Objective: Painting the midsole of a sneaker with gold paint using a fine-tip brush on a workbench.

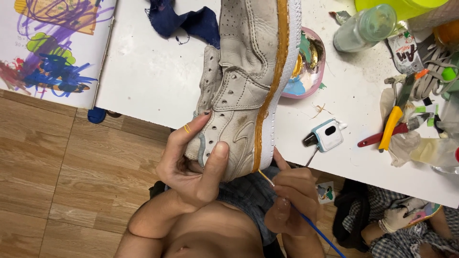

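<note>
While the person's bare knees fill the bottom of the view, the right hand (pixel 294 198) sits closest, fingers bunched tight around a thin brush (pixel 306 220) with a blue handle, its pale tip pointing up to the heel end of a white leather sneaker (pixel 248 86). Just beside it, the left hand (pixel 193 165) grips that sneaker from below: the thumb presses flat on the side panel near the heel, a finger with a dark nail rests higher on the upper, and a yellow paint mark shows on that finger. The sneaker is held sideways over the edge of a white table (pixel 148 76), toe pointing away, and a golden-brown painted stripe (pixel 270 91) runs the length of it along the seam where upper meets white sole. Beyond the heel, on the table, lies a small white and blue device (pixel 327 135), and to its right a clutter of tools, among them one with a yellow handle (pixel 392 125) and one with a red handle (pixel 377 138). Further back, partly hidden by the sneaker, a pink-rimmed palette (pixel 311 64) holds gold and light blue paint. A dark blue rag (pixel 184 20) lies at the far edge, a clear plastic bottle (pixel 366 27) lies on its side to the far right, and a scribbled colour drawing (pixel 52 48) lies at the far left.
</note>
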